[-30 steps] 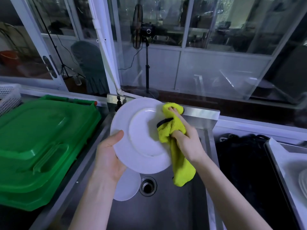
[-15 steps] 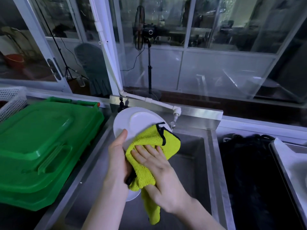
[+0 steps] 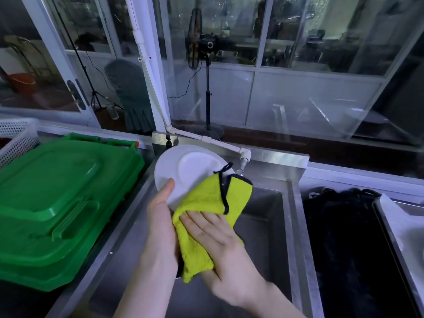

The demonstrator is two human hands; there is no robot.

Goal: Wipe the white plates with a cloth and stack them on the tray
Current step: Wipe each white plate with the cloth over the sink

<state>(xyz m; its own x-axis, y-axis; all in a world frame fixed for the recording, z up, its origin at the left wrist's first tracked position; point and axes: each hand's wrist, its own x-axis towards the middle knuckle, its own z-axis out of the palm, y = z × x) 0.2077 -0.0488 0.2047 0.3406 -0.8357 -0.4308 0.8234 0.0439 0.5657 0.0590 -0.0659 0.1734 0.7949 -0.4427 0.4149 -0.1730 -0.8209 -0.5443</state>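
Midway over a steel sink, a person's left hand holds a white plate tilted on edge. The thumb lies along the plate's near rim, and the other fingers are hidden behind it. The right hand lies flat, fingers straight and slightly spread, pressing a yellow cloth with black edging against the plate's lower half. The cloth's tail hangs below the palm.

The basin under both hands is largely screened by arms and cloth, so what lies in it cannot be made out. Left of the left thumb sits a green bin with its lid closed. Farther left, a white mesh basket is cut off by the frame, its contents unseen. Right of the right hand's fingers, a second compartment holds a black mass too dark to identify. Beyond it, the metal tray runs out of frame, with something pale and blurred inside.

Just past the fingertips, a white pipe ends in a tap above the sink's steel back wall. Behind that stand glass partitions, a fan on a stand and a dim room.
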